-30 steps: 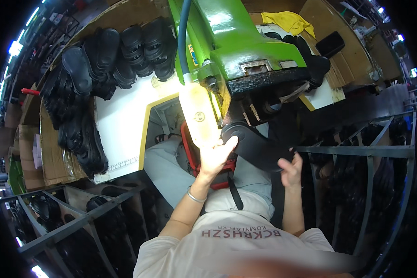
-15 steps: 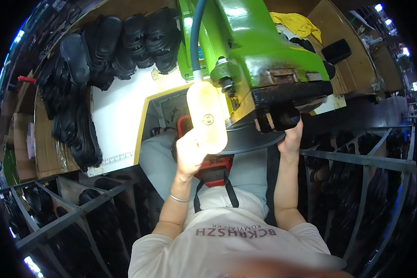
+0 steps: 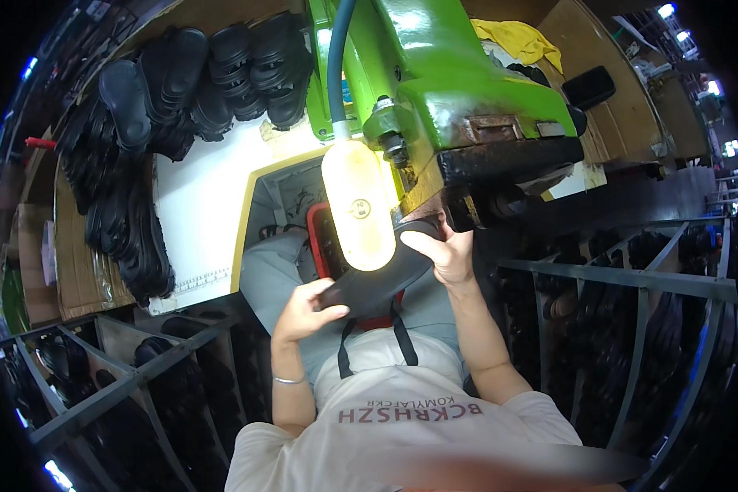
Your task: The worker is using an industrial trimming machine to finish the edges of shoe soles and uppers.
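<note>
My left hand (image 3: 306, 313) is closed round the lower left end of a long, smooth, black shoe sole (image 3: 369, 283); its thumb and fingers pinch the edge. At the other end, my right hand (image 3: 444, 252) grips the same piece with the thumb on top, just under the head of a green machine (image 3: 467, 90). Tilted, the sole rises from left to right above my lap. A bright, pale yellow oval lamp (image 3: 358, 205) on a blue-grey hose hides part of it.
Black clogs (image 3: 172, 74) are piled on the white tabletop (image 3: 193, 221) at the left. Metal racks (image 3: 139, 373) of black footwear stand on both sides. A yellow cloth (image 3: 521, 43) and a black phone-like slab (image 3: 589, 88) lie behind at the right, by cardboard.
My right hand has moved left, away from beside the machine head. The left hand has dropped from behind the lamp to lower left. The black sole now tilts lower at its left end.
</note>
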The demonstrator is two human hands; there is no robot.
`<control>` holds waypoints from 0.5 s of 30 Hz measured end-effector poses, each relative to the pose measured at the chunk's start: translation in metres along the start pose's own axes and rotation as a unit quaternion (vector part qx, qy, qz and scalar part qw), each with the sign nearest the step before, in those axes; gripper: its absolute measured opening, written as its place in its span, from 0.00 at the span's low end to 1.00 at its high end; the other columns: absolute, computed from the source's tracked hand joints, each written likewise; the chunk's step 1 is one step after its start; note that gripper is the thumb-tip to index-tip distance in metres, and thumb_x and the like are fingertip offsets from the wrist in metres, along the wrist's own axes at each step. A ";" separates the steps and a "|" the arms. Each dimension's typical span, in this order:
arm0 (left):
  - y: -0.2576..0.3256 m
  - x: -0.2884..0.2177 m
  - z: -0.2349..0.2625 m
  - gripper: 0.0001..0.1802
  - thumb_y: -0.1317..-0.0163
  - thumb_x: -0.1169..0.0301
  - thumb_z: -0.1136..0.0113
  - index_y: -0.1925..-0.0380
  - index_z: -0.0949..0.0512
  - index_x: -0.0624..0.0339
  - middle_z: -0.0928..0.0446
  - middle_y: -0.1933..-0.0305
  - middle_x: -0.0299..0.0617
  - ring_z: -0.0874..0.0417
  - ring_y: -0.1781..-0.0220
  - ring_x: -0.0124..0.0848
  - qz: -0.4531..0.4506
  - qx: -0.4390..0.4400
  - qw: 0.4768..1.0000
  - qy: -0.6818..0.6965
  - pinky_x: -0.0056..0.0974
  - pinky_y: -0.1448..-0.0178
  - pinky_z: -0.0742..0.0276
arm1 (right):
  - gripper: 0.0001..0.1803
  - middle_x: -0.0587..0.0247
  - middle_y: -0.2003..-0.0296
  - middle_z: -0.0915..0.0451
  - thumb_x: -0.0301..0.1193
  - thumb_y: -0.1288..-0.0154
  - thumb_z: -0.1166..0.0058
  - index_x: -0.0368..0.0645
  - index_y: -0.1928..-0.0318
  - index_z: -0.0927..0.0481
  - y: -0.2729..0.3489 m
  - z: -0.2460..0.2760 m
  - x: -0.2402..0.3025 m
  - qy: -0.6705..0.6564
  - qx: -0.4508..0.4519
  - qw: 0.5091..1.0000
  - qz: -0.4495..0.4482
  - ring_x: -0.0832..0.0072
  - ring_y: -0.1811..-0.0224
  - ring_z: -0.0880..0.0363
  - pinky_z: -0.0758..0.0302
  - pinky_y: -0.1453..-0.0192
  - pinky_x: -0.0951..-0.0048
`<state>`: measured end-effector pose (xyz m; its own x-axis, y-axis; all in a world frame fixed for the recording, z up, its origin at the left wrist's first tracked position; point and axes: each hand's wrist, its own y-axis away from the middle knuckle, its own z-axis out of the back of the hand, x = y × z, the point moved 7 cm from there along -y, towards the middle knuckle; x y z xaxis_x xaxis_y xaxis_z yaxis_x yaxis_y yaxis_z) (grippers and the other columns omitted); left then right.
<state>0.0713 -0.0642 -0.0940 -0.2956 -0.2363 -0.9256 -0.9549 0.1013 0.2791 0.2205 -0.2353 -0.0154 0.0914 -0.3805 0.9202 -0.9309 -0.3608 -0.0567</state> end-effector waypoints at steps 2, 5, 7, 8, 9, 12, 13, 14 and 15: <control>-0.027 -0.031 -0.029 0.16 0.47 0.72 0.34 0.60 0.24 0.69 0.25 0.73 0.34 0.29 0.70 0.20 -0.083 0.024 0.974 -0.210 0.27 0.64 0.29 | 0.25 0.65 0.61 0.23 0.16 0.52 0.38 0.36 0.51 0.30 0.000 -0.001 -0.003 0.010 0.000 1.000 0.005 0.81 0.62 0.25 0.27 0.55 0.79; -0.064 -0.052 -0.059 0.12 0.44 0.76 0.38 0.60 0.24 0.68 0.23 0.66 0.35 0.27 0.65 0.21 -0.107 -0.080 0.982 -0.134 0.28 0.59 0.29 | 0.25 0.61 0.58 0.24 0.17 0.49 0.40 0.35 0.48 0.31 0.014 0.009 -0.012 0.063 -0.039 0.997 -0.001 0.77 0.57 0.25 0.27 0.52 0.76; -0.078 -0.061 -0.065 0.08 0.43 0.74 0.38 0.66 0.23 0.66 0.25 0.70 0.33 0.30 0.69 0.18 -0.227 -0.170 0.938 -0.199 0.25 0.66 0.33 | 0.23 0.58 0.55 0.25 0.23 0.44 0.42 0.34 0.48 0.32 0.034 0.029 -0.015 0.215 -0.090 0.972 0.041 0.75 0.53 0.25 0.29 0.48 0.75; -0.078 -0.066 -0.073 0.07 0.42 0.74 0.39 0.66 0.23 0.66 0.25 0.71 0.32 0.31 0.70 0.17 -0.224 -0.180 0.925 -0.248 0.24 0.68 0.34 | 0.27 0.58 0.54 0.24 0.30 0.46 0.37 0.35 0.48 0.32 0.050 0.027 -0.020 0.141 -0.091 0.985 -0.024 0.73 0.53 0.26 0.30 0.47 0.72; -0.079 -0.066 -0.078 0.06 0.42 0.74 0.39 0.67 0.23 0.66 0.26 0.72 0.31 0.31 0.71 0.17 -0.219 -0.188 0.935 -0.208 0.24 0.68 0.35 | 0.28 0.58 0.54 0.24 0.31 0.46 0.36 0.35 0.47 0.31 0.070 0.029 -0.028 0.131 -0.074 0.988 -0.043 0.73 0.52 0.26 0.30 0.46 0.72; -0.084 -0.051 -0.081 0.04 0.42 0.76 0.39 0.68 0.23 0.65 0.26 0.75 0.29 0.31 0.73 0.16 -0.218 -0.212 0.930 -0.207 0.23 0.69 0.35 | 0.28 0.57 0.55 0.22 0.30 0.48 0.35 0.31 0.48 0.29 0.145 0.059 -0.085 0.130 0.062 0.960 -0.239 0.72 0.53 0.23 0.27 0.47 0.71; -0.082 -0.049 -0.078 0.04 0.42 0.77 0.39 0.69 0.24 0.65 0.26 0.75 0.29 0.31 0.73 0.15 -0.215 -0.221 0.922 -0.233 0.22 0.70 0.36 | 0.26 0.55 0.56 0.22 0.27 0.48 0.37 0.31 0.49 0.30 0.161 0.066 -0.084 0.051 0.002 0.962 -0.268 0.71 0.55 0.22 0.23 0.51 0.70; -0.080 -0.046 -0.076 0.03 0.42 0.78 0.39 0.70 0.24 0.64 0.26 0.75 0.29 0.30 0.73 0.15 -0.212 -0.230 0.913 -0.260 0.21 0.70 0.36 | 0.25 0.54 0.56 0.22 0.25 0.48 0.39 0.30 0.49 0.30 0.169 0.068 -0.078 -0.028 -0.056 0.954 -0.294 0.70 0.56 0.21 0.20 0.55 0.69; -0.079 -0.044 -0.074 0.03 0.43 0.79 0.39 0.70 0.25 0.64 0.26 0.75 0.29 0.31 0.74 0.14 -0.228 -0.250 0.903 -0.265 0.20 0.72 0.37 | 0.24 0.53 0.57 0.23 0.22 0.48 0.41 0.31 0.50 0.31 0.166 0.074 -0.060 -0.043 -0.084 0.962 -0.257 0.69 0.58 0.21 0.18 0.59 0.68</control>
<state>0.1575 -0.1332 -0.0569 0.0603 0.3658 -0.9287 -0.9067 -0.3691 -0.2042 0.0868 -0.3359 -0.1084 0.5776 -0.2591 0.7741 -0.7976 -0.3810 0.4676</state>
